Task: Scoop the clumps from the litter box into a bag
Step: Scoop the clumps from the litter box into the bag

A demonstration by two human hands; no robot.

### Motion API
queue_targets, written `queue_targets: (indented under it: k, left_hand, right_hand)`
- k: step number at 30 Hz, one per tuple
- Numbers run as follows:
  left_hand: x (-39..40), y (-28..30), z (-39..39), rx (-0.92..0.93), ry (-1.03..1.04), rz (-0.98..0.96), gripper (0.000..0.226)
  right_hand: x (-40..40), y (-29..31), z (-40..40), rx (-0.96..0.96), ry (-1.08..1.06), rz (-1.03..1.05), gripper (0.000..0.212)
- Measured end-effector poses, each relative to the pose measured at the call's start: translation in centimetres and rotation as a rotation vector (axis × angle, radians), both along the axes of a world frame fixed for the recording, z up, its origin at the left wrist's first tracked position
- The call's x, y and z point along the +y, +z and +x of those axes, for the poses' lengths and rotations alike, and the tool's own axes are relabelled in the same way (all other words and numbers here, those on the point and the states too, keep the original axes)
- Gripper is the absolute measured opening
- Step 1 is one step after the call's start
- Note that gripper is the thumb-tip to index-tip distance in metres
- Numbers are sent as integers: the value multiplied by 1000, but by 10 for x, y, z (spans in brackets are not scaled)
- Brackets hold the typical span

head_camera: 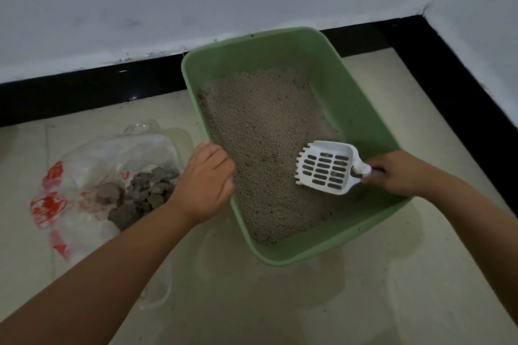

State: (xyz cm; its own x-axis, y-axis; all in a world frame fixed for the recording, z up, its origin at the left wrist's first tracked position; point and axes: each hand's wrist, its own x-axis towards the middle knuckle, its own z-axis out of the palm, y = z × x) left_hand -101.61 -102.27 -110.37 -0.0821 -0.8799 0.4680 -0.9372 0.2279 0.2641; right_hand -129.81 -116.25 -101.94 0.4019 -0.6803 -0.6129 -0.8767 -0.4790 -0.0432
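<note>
The left hand (pixel 206 180) reaches forward with its arm outstretched and curls its fingers over the near left rim of the green plastic litter box (pixel 361 109), gripping it. The right hand (pixel 398 173) comes in from the right and pinches the handle of a white slotted scoop (pixel 326 166), whose toothed edge lies on the grainy beige litter (pixel 263 126). Left of the box, a crinkled clear bag (pixel 92 159) with red print lies open on the glossy tile floor (pixel 392 288), holding lumpy grey clumps (pixel 140 193).
</note>
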Motion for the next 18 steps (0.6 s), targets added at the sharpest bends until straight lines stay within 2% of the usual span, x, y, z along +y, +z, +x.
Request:
queue_targets:
  k: [3,8,18]
  left_hand:
    - [0,1,-1,2,6,11,28]
    - [1,-1,-2,30,21,31,27]
    - [2,-1,-3,84,24,36,25]
  right_hand:
    - [8,-9,14,-62,5,20,31]
    - [25,-35,73,-146,-50,73,46]
    - [16,-45,170,-423,-221,108,41]
